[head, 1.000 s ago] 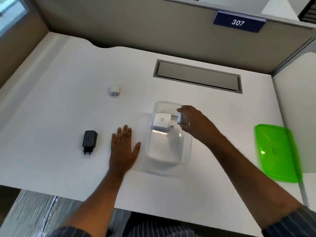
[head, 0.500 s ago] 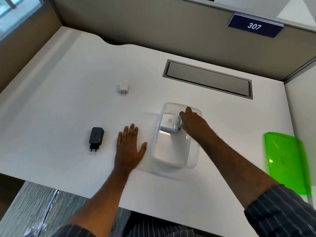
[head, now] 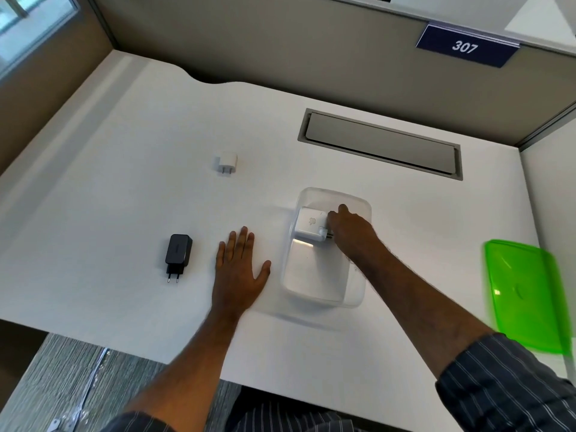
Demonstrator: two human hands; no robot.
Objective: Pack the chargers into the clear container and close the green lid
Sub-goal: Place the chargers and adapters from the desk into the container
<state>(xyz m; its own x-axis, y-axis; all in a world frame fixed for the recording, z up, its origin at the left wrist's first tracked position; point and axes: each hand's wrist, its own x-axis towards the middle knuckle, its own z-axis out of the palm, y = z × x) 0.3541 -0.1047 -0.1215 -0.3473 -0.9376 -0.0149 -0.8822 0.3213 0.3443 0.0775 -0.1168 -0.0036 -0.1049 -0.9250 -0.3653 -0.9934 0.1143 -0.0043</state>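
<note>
One view only, head-worn, wide-angle. Looks forward and steeply down onto the white surface (head: pixel 124 213) from the person's seated side; near edge of it runs across 6 o'clock, partition wall (head: pixel 280 51) across 12 o'clock. Close enough that both forearms enter from the bottom of frame. Straight lines bow toward the edges. Number plate (head: pixel 466 46) sits at 1 o'clock, window (head: pixel 28 29) at 10 o'clock, floor (head: pixel 56 381) at 7 o'clock. No second view to overlap.

Bright, even daylight from window (head: pixel 34 29) at upper left; soft shadows beside clear container (head: pixel 327 251); motion-blurred green lid (head: pixel 526 294); wide-angle bending along frame edges.
</note>
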